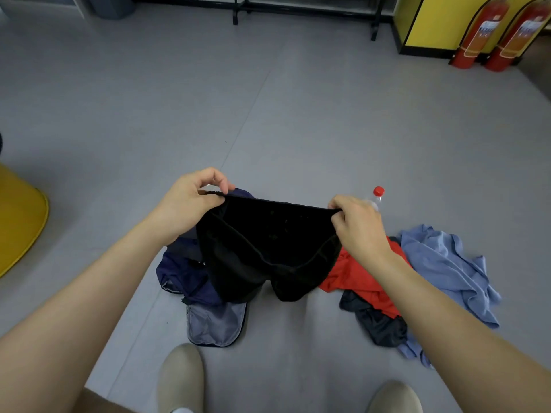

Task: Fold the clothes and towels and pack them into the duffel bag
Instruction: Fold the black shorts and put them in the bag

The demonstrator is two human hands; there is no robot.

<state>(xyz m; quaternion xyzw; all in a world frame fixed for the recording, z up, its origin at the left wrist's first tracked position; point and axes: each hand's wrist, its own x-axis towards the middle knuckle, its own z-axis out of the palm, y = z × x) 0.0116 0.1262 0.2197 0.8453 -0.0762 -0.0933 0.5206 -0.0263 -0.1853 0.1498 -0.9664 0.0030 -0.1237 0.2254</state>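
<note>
Up in the air, both hands, left (190,201) and right (356,225), pinch the waistband of black shorts (262,251) above the navy bag (190,275) on the floor.

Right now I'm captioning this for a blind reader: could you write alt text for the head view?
The left hand and right hand pinch the waistband of black shorts above an open navy duffel bag on the floor. A red garment and blue shirt lie crumpled beside it.

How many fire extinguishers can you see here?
2. Both stand at the far right beside the yellow cabinet: the left extinguisher nearer it, the right extinguisher at the frame's edge. Others may be out of view.
</note>
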